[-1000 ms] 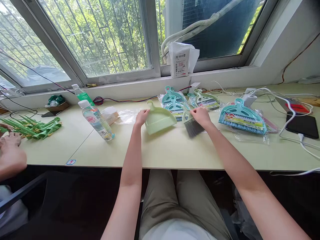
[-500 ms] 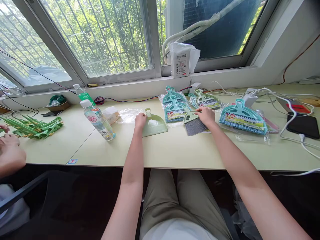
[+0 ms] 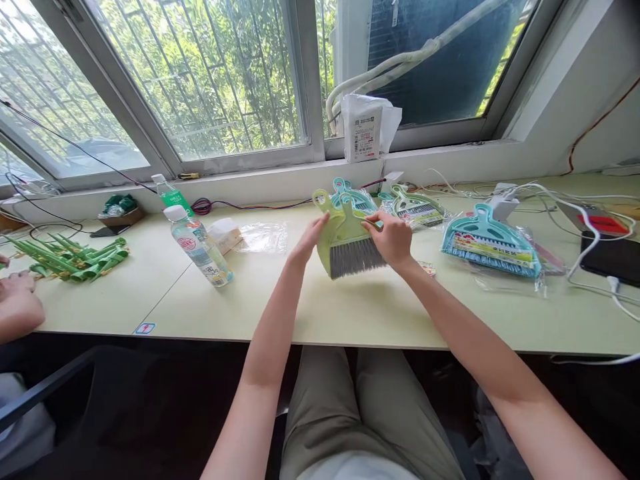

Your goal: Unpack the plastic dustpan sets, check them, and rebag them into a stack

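My left hand (image 3: 311, 238) grips a light green dustpan (image 3: 324, 257) by its left side near the handle, holding it up above the table. In front of it, my right hand (image 3: 391, 238) pinches the right edge of a small green hand brush (image 3: 349, 227), whose grey bristles (image 3: 357, 258) point down. The brush overlaps the dustpan and covers most of it; whether they are fastened together I cannot tell. Just behind them lie wrapped blue dustpan sets (image 3: 361, 197), partly hidden. A wrapped green set (image 3: 419, 208) rests beyond my right hand.
Another wrapped blue set (image 3: 493, 243) lies on the right, near white cables and a black phone (image 3: 611, 257). Two bottles, one a clear bottle (image 3: 200, 247), stand left of a flat plastic bag (image 3: 263, 237). At far left, a co-worker's hand (image 3: 20, 303) is beside green stalk-like pieces (image 3: 75, 257).
My left hand has lifted the dustpan and moved it right. My right hand has brought the brush left, so that it now lies in front of the dustpan.
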The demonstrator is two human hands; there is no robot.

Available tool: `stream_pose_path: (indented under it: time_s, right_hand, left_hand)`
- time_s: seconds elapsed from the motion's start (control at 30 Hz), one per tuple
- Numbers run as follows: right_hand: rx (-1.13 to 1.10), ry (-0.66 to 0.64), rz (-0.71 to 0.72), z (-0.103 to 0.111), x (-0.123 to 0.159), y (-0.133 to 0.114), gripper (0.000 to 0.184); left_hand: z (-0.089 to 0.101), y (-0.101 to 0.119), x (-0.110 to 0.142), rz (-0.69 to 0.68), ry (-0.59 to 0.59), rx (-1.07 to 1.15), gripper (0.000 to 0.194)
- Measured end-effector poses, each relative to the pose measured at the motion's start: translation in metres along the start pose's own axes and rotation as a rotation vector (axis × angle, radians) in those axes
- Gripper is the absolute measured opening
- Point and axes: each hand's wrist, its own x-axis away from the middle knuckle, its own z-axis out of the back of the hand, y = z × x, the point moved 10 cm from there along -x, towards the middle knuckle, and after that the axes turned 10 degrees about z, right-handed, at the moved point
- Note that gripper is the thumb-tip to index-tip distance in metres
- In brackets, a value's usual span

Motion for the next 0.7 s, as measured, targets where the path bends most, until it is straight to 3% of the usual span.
stream_pose_path:
  time_s: [0.1, 0.2, 0.4, 0.5, 0.6, 0.7]
  right_hand:
    - [0.231, -0.050, 0.033, -0.008, 0.005, 0.002, 0.038]
    - [0.241, -0.082, 0.080, -0.011, 0.000, 0.010, 0.044]
    - [-0.171, -0.243, -0.047, -0.027, -0.005, 0.034, 0.047]
    - [-0.491, -0.423, -0.148, -0.044, 0.005, 0.031, 0.067]
    - [-0.679, -0.594, -0.214, -0.055, 0.017, 0.018, 0.061]
    - [-0.736, -0.544, -0.301, -0.055, 0.017, 0.018, 0.056]
  left_hand:
    - [-0.037, -0.017, 0.003, 0.044, -0.141, -0.194, 0.051]
    - [-0.047, -0.027, 0.006, 0.075, -0.175, -0.227, 0.053]
    - [-0.055, -0.024, 0.006, 0.036, -0.196, -0.193, 0.052]
    - [-0.062, -0.021, 0.008, 0.007, -0.242, -0.164, 0.053]
    - [-0.066, -0.016, 0.011, -0.023, -0.285, -0.170, 0.050]
    - [-0.068, -0.014, 0.012, -0.035, -0.320, -0.160, 0.048]
